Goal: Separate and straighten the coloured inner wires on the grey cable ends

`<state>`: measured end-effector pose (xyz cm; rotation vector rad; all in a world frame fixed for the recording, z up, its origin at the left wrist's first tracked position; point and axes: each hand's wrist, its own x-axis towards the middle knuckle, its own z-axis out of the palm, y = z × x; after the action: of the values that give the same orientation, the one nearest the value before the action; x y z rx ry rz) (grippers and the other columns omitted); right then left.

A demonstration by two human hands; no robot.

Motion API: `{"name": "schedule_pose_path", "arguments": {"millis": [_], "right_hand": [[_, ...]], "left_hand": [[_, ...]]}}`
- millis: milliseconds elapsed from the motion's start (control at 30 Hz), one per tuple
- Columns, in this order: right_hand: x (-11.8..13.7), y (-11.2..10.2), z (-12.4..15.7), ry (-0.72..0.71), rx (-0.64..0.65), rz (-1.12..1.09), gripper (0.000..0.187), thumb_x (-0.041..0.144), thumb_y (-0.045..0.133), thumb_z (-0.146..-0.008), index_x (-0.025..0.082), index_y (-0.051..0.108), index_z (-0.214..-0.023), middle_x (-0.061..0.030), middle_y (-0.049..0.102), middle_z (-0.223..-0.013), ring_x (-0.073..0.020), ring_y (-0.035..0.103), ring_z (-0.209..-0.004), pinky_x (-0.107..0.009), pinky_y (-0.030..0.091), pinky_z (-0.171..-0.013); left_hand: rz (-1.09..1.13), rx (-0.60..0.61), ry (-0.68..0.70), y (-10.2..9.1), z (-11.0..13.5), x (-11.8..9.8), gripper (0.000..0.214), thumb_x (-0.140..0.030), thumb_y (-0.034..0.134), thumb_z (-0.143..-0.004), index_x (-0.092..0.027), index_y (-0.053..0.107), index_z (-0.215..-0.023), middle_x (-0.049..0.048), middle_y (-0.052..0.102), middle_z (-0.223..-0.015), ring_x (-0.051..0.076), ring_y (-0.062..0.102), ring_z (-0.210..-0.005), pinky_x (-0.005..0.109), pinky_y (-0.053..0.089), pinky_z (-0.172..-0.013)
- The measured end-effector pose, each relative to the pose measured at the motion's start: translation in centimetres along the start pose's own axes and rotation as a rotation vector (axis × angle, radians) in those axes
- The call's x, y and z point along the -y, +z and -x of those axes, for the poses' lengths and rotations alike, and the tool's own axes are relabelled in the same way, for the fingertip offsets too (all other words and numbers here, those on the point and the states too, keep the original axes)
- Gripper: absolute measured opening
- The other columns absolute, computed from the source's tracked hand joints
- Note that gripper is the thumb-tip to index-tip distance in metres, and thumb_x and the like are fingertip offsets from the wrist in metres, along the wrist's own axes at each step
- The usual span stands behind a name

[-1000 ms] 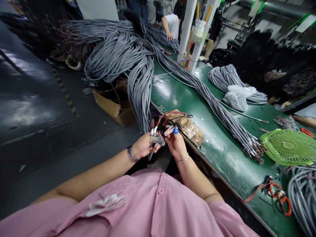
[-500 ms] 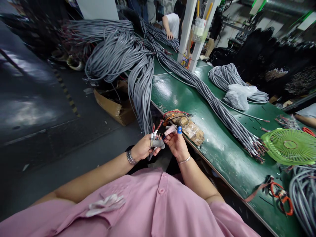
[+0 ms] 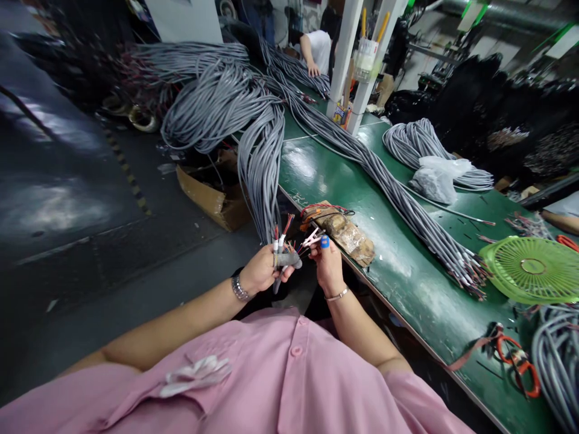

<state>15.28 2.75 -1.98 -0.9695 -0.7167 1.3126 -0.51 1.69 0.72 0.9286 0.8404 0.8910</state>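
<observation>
My left hand (image 3: 265,269) is closed around several grey cables (image 3: 277,283), whose stripped ends point up and show thin coloured wires (image 3: 287,224) above white wraps. A grey finger cover (image 3: 287,260) sits on one of its digits. Close to its right, my right hand (image 3: 329,265), with a blue band (image 3: 324,242) on the thumb, pinches a small pinkish-white tool (image 3: 311,239) with two slim arms. That tool's exact kind is unclear. Its lower end is beside the loose wire ends; I cannot tell whether they touch.
A wooden block (image 3: 348,235) with red and black leads lies at the green table's (image 3: 398,265) edge. Grey cable bundles (image 3: 217,108) drape over the left side. A green fan (image 3: 531,265) and orange-handled scissors (image 3: 518,361) lie right. A co-worker's hand (image 3: 313,69) rests on cables behind.
The pinkish tool has turned, so its two arms now show apart. My right hand has shifted and rotated slightly; my left hand keeps its hold on the cables.
</observation>
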Motion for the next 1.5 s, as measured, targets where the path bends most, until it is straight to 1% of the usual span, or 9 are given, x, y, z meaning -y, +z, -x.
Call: {"name": "schedule_pose_path", "arguments": {"millis": [133, 200, 467, 700, 800, 933, 1100, 1367, 1500], "right_hand": [[0.2, 0.3, -0.4, 0.156, 0.168, -0.152, 0.046, 0.062, 0.060, -0.077, 0.018, 0.066, -0.091, -0.0013, 0.059, -0.075, -0.0092, 0.048, -0.059, -0.021, 0.045, -0.055], [0.3, 0.5, -0.7, 0.206, 0.206, -0.208, 0.045, 0.061, 0.061, -0.078, 0.019, 0.066, -0.094, -0.0009, 0.059, -0.075, -0.0095, 0.048, -0.060, -0.021, 0.046, -0.056], [0.0, 0.6, -1.0, 0.184, 0.164, -0.281, 0.036, 0.055, 0.065, -0.077, 0.019, 0.066, -0.082, 0.0001, 0.057, -0.071, -0.0098, 0.047, -0.060, -0.021, 0.047, -0.060], [0.4, 0.3, -0.8, 0.283, 0.200, -0.284, 0.051, 0.066, 0.056, -0.078, 0.018, 0.067, -0.094, -0.0031, 0.064, -0.078, -0.0109, 0.052, -0.061, -0.023, 0.048, -0.058], [0.8, 0.2, -0.5, 0.276, 0.202, -0.268, 0.045, 0.060, 0.059, -0.080, 0.019, 0.066, -0.096, -0.0025, 0.064, -0.079, -0.0102, 0.052, -0.063, -0.022, 0.048, -0.059], [1.1, 0.3, 0.0, 0.205, 0.182, -0.231, 0.034, 0.051, 0.065, -0.079, 0.018, 0.066, -0.091, 0.0000, 0.061, -0.075, -0.0082, 0.049, -0.059, -0.020, 0.048, -0.058], [0.9, 0.5, 0.0, 0.216, 0.190, -0.233, 0.039, 0.055, 0.064, -0.078, 0.018, 0.066, -0.092, -0.0004, 0.059, -0.075, -0.0089, 0.049, -0.061, -0.021, 0.050, -0.057], [0.4, 0.6, -0.5, 0.241, 0.128, -0.323, 0.031, 0.048, 0.070, -0.076, 0.019, 0.065, -0.081, 0.0018, 0.057, -0.068, -0.0081, 0.049, -0.060, -0.020, 0.048, -0.060], [0.4, 0.6, -0.5, 0.278, 0.155, -0.328, 0.039, 0.056, 0.065, -0.078, 0.019, 0.066, -0.087, -0.0003, 0.062, -0.073, -0.0096, 0.052, -0.062, -0.021, 0.048, -0.058]], "left_hand": [[0.011, 0.016, -0.020, 0.3, -0.5, 0.1, 0.027, -0.037, 0.070, -0.070, -0.011, 0.062, -0.066, 0.0012, 0.056, -0.041, 0.008, 0.045, -0.031, 0.019, 0.020, -0.033], [0.006, 0.010, -0.021, 0.3, -0.9, 0.3, 0.030, -0.039, 0.071, -0.070, -0.011, 0.062, -0.066, 0.0015, 0.056, -0.041, 0.008, 0.044, -0.030, 0.019, 0.019, -0.033], [-0.003, 0.014, -0.052, -0.2, -1.6, 1.1, 0.031, -0.039, 0.071, -0.071, -0.009, 0.064, -0.068, 0.0026, 0.056, -0.043, 0.008, 0.046, -0.032, 0.019, 0.017, -0.033], [-0.035, -0.002, -0.032, 0.0, -1.0, 0.6, 0.028, -0.037, 0.071, -0.070, -0.010, 0.062, -0.066, 0.0017, 0.055, -0.041, 0.008, 0.045, -0.031, 0.020, 0.018, -0.034], [-0.048, -0.007, -0.013, 0.2, -0.3, 0.3, 0.027, -0.036, 0.070, -0.070, -0.011, 0.063, -0.066, 0.0016, 0.056, -0.041, 0.009, 0.045, -0.032, 0.020, 0.020, -0.034], [-0.046, -0.040, 0.028, 0.5, 0.4, 0.2, 0.025, -0.034, 0.069, -0.071, -0.011, 0.062, -0.065, 0.0011, 0.056, -0.041, 0.008, 0.044, -0.032, 0.020, 0.021, -0.035], [-0.010, -0.078, 0.025, 0.4, 0.1, 0.1, 0.023, -0.033, 0.071, -0.071, -0.012, 0.062, -0.067, 0.0005, 0.057, -0.044, 0.009, 0.046, -0.034, 0.021, 0.022, -0.035], [-0.016, -0.079, -0.011, 0.5, -1.0, 0.7, 0.022, -0.031, 0.070, -0.071, -0.010, 0.064, -0.066, 0.0017, 0.056, -0.043, 0.009, 0.046, -0.034, 0.021, 0.018, -0.034], [-0.023, -0.093, -0.009, 0.5, -0.8, 0.7, 0.022, -0.032, 0.070, -0.070, -0.011, 0.063, -0.066, 0.0014, 0.057, -0.043, 0.009, 0.046, -0.033, 0.020, 0.018, -0.034]]}}
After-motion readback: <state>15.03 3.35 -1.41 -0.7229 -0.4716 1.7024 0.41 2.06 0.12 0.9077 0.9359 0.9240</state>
